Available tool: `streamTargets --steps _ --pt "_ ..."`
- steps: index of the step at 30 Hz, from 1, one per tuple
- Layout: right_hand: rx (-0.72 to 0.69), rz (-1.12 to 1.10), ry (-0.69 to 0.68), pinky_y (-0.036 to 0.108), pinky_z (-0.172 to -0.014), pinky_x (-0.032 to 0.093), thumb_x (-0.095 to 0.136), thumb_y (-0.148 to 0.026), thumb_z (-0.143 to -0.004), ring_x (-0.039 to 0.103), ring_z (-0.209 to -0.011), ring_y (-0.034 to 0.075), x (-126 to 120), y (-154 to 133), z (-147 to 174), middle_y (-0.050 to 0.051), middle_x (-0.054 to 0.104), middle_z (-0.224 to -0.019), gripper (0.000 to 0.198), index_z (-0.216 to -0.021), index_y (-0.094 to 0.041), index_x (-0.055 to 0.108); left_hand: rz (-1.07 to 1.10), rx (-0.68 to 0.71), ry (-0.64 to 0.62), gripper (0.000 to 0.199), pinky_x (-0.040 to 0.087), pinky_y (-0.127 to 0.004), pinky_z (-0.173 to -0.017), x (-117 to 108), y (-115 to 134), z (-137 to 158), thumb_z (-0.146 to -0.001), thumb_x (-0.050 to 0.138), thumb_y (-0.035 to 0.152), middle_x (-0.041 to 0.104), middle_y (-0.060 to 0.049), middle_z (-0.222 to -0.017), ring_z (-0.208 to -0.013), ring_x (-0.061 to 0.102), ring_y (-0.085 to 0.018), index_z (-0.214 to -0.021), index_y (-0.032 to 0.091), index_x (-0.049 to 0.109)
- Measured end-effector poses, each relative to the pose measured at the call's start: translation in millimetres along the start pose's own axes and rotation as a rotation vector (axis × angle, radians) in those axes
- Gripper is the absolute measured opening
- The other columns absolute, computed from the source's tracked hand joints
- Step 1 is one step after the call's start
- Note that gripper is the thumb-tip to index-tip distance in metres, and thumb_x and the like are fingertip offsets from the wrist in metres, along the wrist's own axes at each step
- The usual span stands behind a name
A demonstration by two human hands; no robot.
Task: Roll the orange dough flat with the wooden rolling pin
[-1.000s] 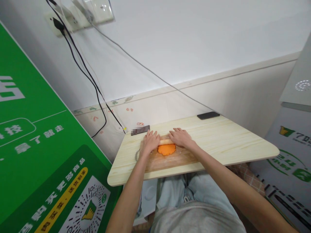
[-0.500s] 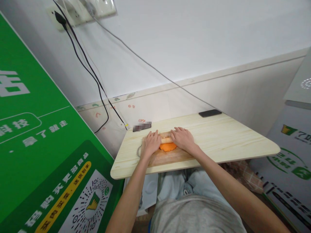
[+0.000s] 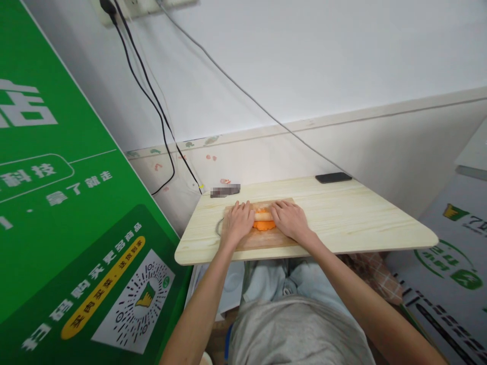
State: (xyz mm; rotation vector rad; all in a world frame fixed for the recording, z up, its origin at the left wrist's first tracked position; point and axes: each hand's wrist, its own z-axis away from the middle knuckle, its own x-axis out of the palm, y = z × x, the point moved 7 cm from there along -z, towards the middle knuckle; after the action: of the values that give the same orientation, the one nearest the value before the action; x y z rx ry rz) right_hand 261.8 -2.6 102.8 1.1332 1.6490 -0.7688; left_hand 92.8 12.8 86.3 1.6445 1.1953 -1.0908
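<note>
A wooden rolling pin (image 3: 263,216) lies across a flattened piece of orange dough (image 3: 264,226). My left hand (image 3: 240,219) presses on the pin's left end, and my right hand (image 3: 289,218) presses on its right end; both ends are hidden under my fingers and palms. Orange dough shows on both the near and far sides of the pin. Under it all is a wooden board (image 3: 262,241) with a metal loop handle (image 3: 218,226) at its left edge.
The board rests on a pale wood-grain table (image 3: 365,218) against the wall. A black phone (image 3: 334,177) lies at the back right, and a dark pixelated item (image 3: 225,191) at the back left. A green panel (image 3: 125,253) stands left; cables (image 3: 163,116) hang along the wall.
The rolling pin has shifted over the dough toward me, and orange now shows on its far side too. Both hands stay on the pin. The camera view has tilted slightly.
</note>
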Motion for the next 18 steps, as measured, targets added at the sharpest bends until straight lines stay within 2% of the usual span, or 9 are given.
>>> streamTargets --steps 6,10,14,18 --pt "-0.001 -0.042 0.065 0.04 -0.113 0.045 0.027 -0.03 -0.116 0.067 -0.132 0.028 -3 -7 14 0.015 0.074 -0.143 0.054 -0.142 -0.014 0.071 0.007 0.06 0.104 0.051 0.042 -0.046 -0.128 -1 2 18 -0.112 0.031 0.025 0.069 -0.014 -0.152 -0.149 0.058 -0.03 -0.151 0.012 0.06" --pt "-0.019 -0.073 0.082 0.042 -0.121 0.039 0.03 -0.029 -0.115 0.062 -0.141 0.028 -1 -8 20 0.014 0.073 -0.146 0.053 -0.151 -0.014 0.066 0.009 0.087 0.115 0.053 0.041 -0.046 -0.129 1 0 28 -0.113 0.028 0.029 0.067 -0.014 -0.155 -0.152 0.054 -0.028 -0.154 0.013 0.058" --pt "-0.029 -0.055 0.043 0.042 -0.118 0.041 0.027 -0.03 -0.115 0.062 -0.14 0.028 3 -2 8 0.012 0.073 -0.145 0.054 -0.138 -0.018 0.074 0.027 0.076 0.054 0.055 0.038 -0.048 -0.131 4 -2 18 -0.115 0.025 0.035 0.063 -0.013 -0.16 -0.156 0.051 -0.027 -0.157 0.016 0.057" --pt "-0.046 0.011 -0.078 0.042 -0.114 0.043 0.028 -0.032 -0.115 0.06 -0.139 0.03 10 6 -20 0.012 0.072 -0.146 0.052 -0.129 -0.021 0.077 0.025 -0.015 -0.021 0.059 0.037 -0.051 -0.131 3 -6 -6 -0.116 0.024 0.042 0.06 -0.01 -0.163 -0.163 0.041 -0.03 -0.165 0.02 0.048"
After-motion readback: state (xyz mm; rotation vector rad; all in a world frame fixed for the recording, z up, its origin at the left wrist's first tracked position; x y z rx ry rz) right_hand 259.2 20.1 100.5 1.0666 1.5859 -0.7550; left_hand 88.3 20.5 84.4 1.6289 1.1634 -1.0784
